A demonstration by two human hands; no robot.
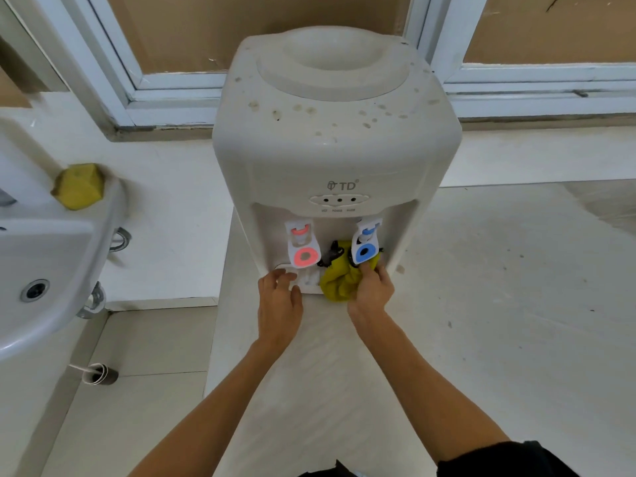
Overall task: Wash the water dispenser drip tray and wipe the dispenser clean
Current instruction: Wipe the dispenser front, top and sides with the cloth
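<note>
The right hand (371,290) is gripping the yellow cloth (339,282) under the blue tap (365,252), while the open left hand (278,297) is touching the drip tray (308,282) just left of it.

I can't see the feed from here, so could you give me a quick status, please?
Left hand open on the drip tray. Right hand grips the yellow cloth under the blue tap. Dispenser top spotted. Nothing in the way.

Both bare arms reached forward; the left hand (279,297) lay flat, fingers spread, while the right hand (371,291) was clenched.
</note>
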